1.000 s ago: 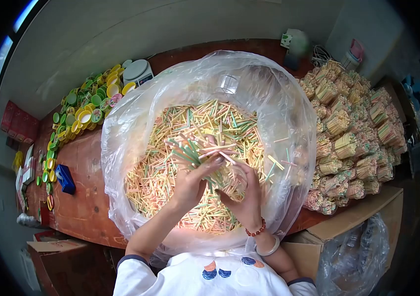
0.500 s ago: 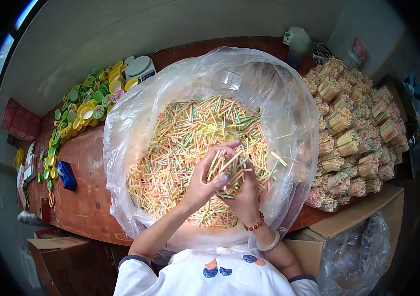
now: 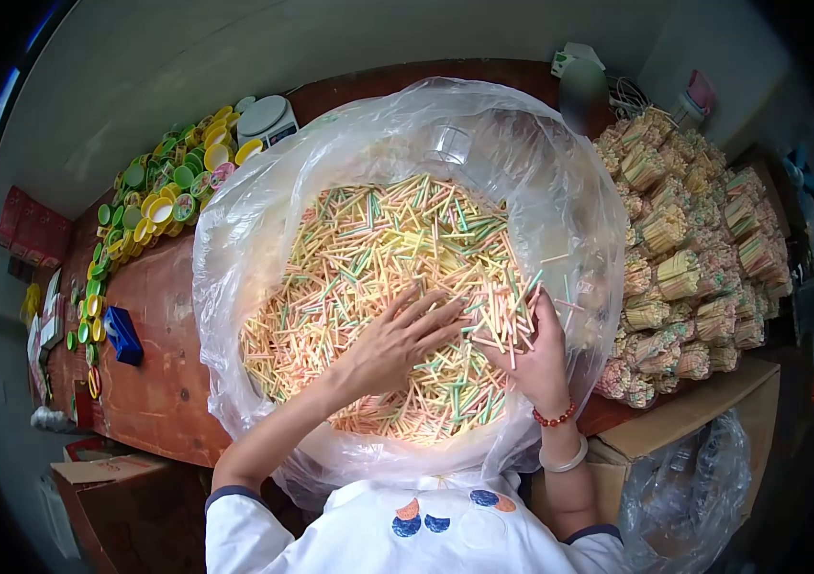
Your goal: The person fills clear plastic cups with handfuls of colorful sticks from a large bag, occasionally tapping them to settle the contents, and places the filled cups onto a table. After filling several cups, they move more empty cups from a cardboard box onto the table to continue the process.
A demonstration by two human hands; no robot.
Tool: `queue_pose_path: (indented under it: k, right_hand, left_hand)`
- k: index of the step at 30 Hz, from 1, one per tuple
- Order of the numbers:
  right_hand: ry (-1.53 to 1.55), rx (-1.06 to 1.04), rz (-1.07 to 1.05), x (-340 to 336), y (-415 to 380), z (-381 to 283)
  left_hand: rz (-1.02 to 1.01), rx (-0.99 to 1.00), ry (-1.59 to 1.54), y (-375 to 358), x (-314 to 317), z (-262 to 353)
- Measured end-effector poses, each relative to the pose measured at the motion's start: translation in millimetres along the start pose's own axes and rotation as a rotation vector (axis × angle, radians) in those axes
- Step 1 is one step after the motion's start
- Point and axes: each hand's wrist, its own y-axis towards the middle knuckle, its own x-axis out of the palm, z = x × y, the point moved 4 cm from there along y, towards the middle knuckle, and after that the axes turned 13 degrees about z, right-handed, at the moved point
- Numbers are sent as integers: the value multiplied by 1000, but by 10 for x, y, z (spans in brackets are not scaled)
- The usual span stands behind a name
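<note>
Pastel pink, yellow and green sticks (image 3: 368, 230) fill the clear plastic bag (image 3: 560, 182), which gapes open on the red-brown table (image 3: 167, 316); the left hand (image 3: 397, 340) spreads over them, its fingers apart and no grip to be seen; the right hand (image 3: 541, 354) cradles a loose bunch (image 3: 504, 311) over the pile's right side, some fingers hidden, so one cannot tell how firmly they close. The bunch looks uneven; a light, even curl would probably control it best, with the sticks turned one way and the hand low, so strays drop back inside; squeezing hard might scatter them. Near the bag's far side sits a clear vessel (image 3: 450, 143), whether inside or under the film is unclear; the cardboard box (image 3: 694, 407) at lower right holds crumpled plastic (image 3: 684, 478); the yellow and green tubs (image 3: 217, 158) show too small for their contents to be judged.
</note>
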Motion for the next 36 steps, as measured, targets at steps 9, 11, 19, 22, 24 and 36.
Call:
queue_pose_path:
  k: [9,11,19,22,24,36]
  right_hand:
    - [240,99,-145,107,79,-78]
    - [266,138,-144,73,136,-62]
    - [665,528,-113,402,-86,282]
    - [692,648,-172,476,-247,324]
    - [464,429,-159,512,-368,434]
    - [-165,-201,24,690,-335,-144]
  left_hand:
    - [399,-14,-24,-311,150,-168]
    - [505,-305,-326,-482,-22,-252]
    - [711,-935,-1822,-620,70,-182]
    - [820,-877,-2002,-432,-95,-151]
    - [850,-871,-1925,-286,-310,-87]
    - [782,-751,-1315,-162,-91,104]
